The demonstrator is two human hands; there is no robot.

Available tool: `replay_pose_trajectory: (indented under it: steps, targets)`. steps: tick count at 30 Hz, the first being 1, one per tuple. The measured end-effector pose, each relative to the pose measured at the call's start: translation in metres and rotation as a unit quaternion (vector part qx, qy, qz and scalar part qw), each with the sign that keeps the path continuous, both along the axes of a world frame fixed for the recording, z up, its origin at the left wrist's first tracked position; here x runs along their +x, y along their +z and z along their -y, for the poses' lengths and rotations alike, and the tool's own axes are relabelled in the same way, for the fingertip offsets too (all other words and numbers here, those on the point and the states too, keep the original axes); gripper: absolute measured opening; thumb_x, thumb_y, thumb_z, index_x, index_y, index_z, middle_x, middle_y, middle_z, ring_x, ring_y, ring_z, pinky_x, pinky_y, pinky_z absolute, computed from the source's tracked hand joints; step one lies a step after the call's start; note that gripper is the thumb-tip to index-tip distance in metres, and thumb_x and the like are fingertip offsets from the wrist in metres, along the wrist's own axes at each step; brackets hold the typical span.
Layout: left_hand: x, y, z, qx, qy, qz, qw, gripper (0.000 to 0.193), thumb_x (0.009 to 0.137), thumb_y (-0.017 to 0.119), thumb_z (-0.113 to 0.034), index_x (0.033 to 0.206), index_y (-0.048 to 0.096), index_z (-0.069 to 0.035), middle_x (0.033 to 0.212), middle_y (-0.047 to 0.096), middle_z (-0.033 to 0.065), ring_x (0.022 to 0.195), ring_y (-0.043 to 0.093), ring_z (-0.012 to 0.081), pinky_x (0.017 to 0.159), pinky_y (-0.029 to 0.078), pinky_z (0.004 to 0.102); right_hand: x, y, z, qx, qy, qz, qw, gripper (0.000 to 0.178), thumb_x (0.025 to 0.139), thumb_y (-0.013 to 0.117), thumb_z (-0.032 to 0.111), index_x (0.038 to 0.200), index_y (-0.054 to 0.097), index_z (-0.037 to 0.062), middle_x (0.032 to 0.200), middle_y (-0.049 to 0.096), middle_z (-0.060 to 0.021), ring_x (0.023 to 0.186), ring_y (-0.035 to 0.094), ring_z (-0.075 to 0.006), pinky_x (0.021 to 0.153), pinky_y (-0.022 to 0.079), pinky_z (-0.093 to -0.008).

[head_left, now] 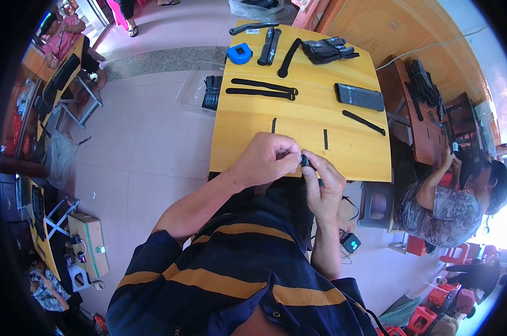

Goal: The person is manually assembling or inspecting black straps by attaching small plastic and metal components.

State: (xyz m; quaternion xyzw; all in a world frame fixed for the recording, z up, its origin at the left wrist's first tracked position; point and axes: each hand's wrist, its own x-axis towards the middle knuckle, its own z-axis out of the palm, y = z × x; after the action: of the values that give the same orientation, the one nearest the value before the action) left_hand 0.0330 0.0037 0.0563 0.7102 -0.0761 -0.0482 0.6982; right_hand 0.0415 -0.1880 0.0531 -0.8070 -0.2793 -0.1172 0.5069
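Observation:
Close together over the table's near edge, my two hands meet at a small dark piece, apparently a black strap (pixel 305 161). My right hand (pixel 324 182) pinches it between thumb and fingers. My left hand (pixel 270 158) is closed with its fingertips at the same piece; whether it grips the strap too is hidden by the fingers. Just beyond my hands, two short black strips (pixel 325 139) lie on the yellow wooden table (pixel 360 162). Farther left lie two long black straps with looped ends (pixel 262 89), and a single black strap (pixel 364 122) rests on the right.
A stack of black straps (pixel 360 97) sits at the right, more bundles (pixel 327 50) and a blue tape measure (pixel 239 53) at the far side. Beside the table's left edge stands a clear plastic bin (pixel 192 92). A person (pixel 444 207) works at a brown table on the right.

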Motion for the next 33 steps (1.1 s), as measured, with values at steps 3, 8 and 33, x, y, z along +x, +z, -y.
replay_pose_trajectory:
  steps: [3, 8, 33]
  targets:
    - [0.0011, 0.0005, -0.0018, 0.015, -0.011, -0.001, 1.000, 0.010, 0.089, 0.062, -0.004, 0.089, 0.070, 0.003, 0.076, 0.069, 0.0041, 0.067, 0.063, 0.0064, 0.060, 0.050, 0.0220, 0.0002, -0.0008, 0.0009, -0.010, 0.005, 0.006, 1.000, 0.025, 0.088, 0.070, -0.002, 0.113, 0.072, -0.0019, 0.103, 0.075, -0.0181, 0.095, 0.074, -0.0277, 0.083, 0.057, -0.0329]
    - [0.0013, -0.0004, -0.0025, -0.020, -0.017, -0.024, 0.999, 0.011, 0.089, 0.062, -0.005, 0.088, 0.070, 0.002, 0.075, 0.069, 0.0041, 0.067, 0.064, 0.0073, 0.060, 0.051, 0.0222, -0.0003, 0.0016, 0.0008, -0.016, 0.014, 0.014, 1.000, 0.025, 0.088, 0.071, -0.002, 0.113, 0.072, -0.0018, 0.103, 0.075, -0.0184, 0.095, 0.074, -0.0286, 0.083, 0.057, -0.0337]
    - [0.0011, 0.0006, -0.0035, -0.112, -0.028, -0.108, 0.987, 0.012, 0.087, 0.064, -0.008, 0.083, 0.070, 0.002, 0.070, 0.067, 0.0052, 0.061, 0.060, 0.0081, 0.057, 0.048, 0.0229, -0.0004, 0.0010, 0.0020, -0.028, 0.021, 0.030, 0.999, 0.026, 0.087, 0.072, -0.001, 0.114, 0.073, 0.0004, 0.103, 0.075, -0.0175, 0.095, 0.074, -0.0291, 0.082, 0.057, -0.0340]
